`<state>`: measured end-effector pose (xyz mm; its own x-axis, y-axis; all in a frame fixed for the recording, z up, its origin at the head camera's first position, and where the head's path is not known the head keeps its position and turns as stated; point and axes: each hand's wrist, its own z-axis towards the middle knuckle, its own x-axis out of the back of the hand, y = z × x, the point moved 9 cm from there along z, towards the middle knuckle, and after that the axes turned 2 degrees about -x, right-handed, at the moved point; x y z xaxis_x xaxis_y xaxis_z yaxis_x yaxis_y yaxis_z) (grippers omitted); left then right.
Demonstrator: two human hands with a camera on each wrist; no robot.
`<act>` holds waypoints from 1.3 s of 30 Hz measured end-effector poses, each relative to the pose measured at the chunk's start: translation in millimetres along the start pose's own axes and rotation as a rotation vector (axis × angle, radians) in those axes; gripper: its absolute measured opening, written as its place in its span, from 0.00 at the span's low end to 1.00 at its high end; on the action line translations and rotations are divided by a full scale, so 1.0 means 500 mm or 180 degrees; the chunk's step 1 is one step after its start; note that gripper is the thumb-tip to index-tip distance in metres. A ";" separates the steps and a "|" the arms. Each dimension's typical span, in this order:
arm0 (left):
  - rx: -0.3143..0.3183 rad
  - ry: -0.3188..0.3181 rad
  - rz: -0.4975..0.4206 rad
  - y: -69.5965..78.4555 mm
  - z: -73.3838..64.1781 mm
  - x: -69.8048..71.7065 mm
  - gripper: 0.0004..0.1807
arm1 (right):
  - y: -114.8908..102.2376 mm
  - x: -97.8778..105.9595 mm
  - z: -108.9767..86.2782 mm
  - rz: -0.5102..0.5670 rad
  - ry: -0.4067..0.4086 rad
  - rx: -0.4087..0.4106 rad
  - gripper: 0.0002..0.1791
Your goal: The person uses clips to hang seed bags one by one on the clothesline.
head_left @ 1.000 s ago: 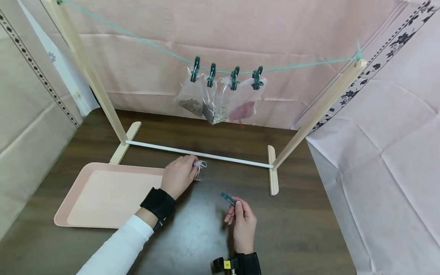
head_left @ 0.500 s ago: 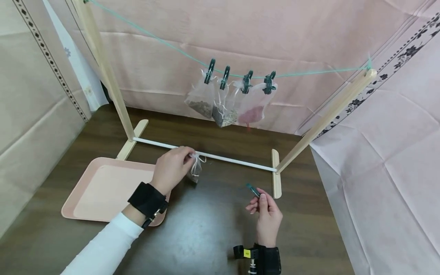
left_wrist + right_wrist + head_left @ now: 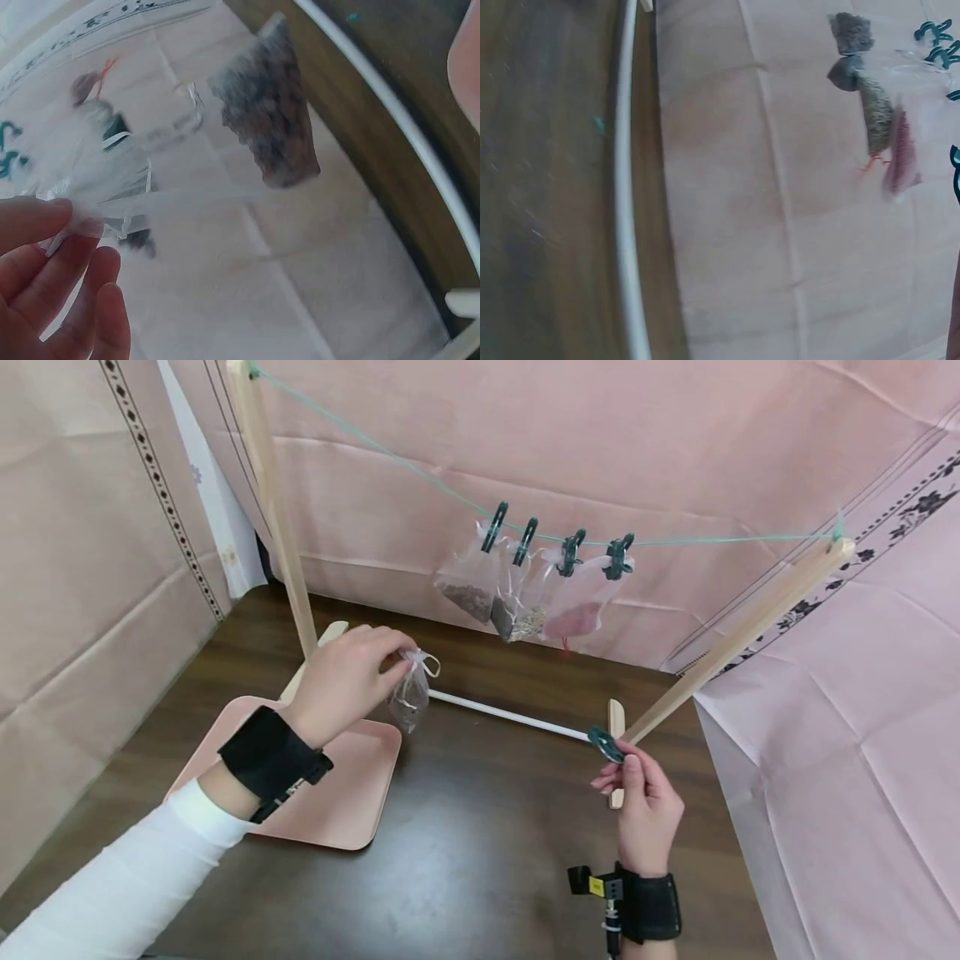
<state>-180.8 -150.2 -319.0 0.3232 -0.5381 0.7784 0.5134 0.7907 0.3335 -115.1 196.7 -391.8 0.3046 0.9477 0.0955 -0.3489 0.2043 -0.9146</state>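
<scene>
My left hand [image 3: 345,681] pinches the gathered top of a sheer drawstring bag [image 3: 409,700] between thumb and fingers. The bag hangs upright beside the white crossbar, its white ribbon looped to the right. In the left wrist view, dark reddish-brown pieces fill the bag's lower end [image 3: 271,112], and sheer mesh runs back to the fingertips [image 3: 56,214]. On the right, my right hand [image 3: 651,806] grips a dark green clothespin [image 3: 606,745] between thumb and forefinger, in front of the right post's foot. A sliver of that clothespin shows at the right wrist view's edge.
Several filled mesh bags [image 3: 576,614] hang by green clothespins [image 3: 572,553] from a thin turquoise line [image 3: 408,464]. Wooden posts [image 3: 281,518] hold the line, joined low by a white crossbar [image 3: 510,714]. A pink tray [image 3: 352,845] lies under my left forearm. Cloth walls [image 3: 360,510] enclose the table.
My left hand has raised the bag off the table and carried it left, so the bag now shows in full. My right hand has moved right and forward with the clothespin. The head view has shifted.
</scene>
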 end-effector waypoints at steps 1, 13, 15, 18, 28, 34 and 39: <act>-0.0027 0.0036 0.0008 0.000 0.002 0.012 0.08 | -0.015 0.003 0.008 -0.0082 -0.0019 0.0112 0.13; 0.0009 0.0151 0.0274 -0.025 0.002 0.077 0.08 | -0.182 -0.053 0.048 -0.0694 -0.0359 0.1004 0.13; 0.0035 0.0193 0.0291 -0.027 0.005 0.084 0.07 | -0.203 -0.067 0.057 -0.0709 -0.0449 0.1087 0.13; 0.0073 0.0240 0.0268 -0.028 0.011 0.092 0.07 | -0.231 -0.082 0.069 -0.0755 -0.0533 0.1160 0.13; -0.0160 0.0584 0.0315 -0.016 0.042 0.125 0.04 | -0.306 -0.132 0.108 -0.0902 -0.0816 0.1533 0.12; -0.0300 0.0589 0.0304 -0.003 0.075 0.142 0.04 | -0.333 -0.164 0.142 -0.1283 -0.0829 0.1930 0.12; -0.0296 0.0535 0.0300 0.000 0.108 0.151 0.05 | -0.381 -0.197 0.161 -0.1606 -0.0869 0.2213 0.11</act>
<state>-199.2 -175.0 -231.6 0.4974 -0.5103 0.7016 0.5432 0.8137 0.2067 -150.2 84.1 -195.4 0.3765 0.7124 0.5923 -0.7150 0.6300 -0.3031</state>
